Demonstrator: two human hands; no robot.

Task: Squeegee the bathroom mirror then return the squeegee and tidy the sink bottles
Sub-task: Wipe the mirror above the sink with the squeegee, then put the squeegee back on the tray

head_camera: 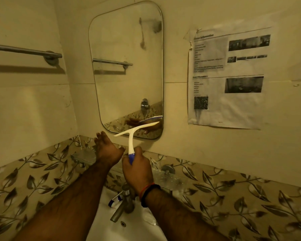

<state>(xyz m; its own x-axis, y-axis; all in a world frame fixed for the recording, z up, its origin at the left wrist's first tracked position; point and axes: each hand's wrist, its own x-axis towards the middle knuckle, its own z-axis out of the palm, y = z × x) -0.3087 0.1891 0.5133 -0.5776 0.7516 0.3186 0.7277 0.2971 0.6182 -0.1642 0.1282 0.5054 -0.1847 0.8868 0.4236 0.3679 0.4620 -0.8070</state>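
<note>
The squeegee (131, 136) was a T-shaped tool near the centre of the frame, with a white curved neck, a blue grip at the bottom of the handle, and a long pale blade tilted up to the right. Its blade lay across the lower edge of the mirror (127, 70), with the right tip over the glass and the left tip over the wall below it.

Nearest the camera, at the bottom centre, a white sink (111, 230) held a metal tap (123, 206), and a blue-and-white tube (114, 200) lay just behind the tap. A band of leaf-patterned tiles (233, 197) ran along the wall on both sides.

The right hand (137, 169) gripped the blue end of the handle, its fingers (139, 154) curled round it and clamped tight; a red thread and a dark band circled the wrist. The left hand (108, 148) reached forward just beside it, to the left, with fingers relaxed and slightly apart, holding nothing and not touching the squeegee.

Farther back, the rounded mirror hung on cream wall tiles, streaked and smudged near its top, and showed a reflection of the blade and a hand at its lower edge. A metal towel bar (24, 51) sat at the upper left of the frame, and a printed paper notice (228, 79) was stuck to the wall at the right.
</note>
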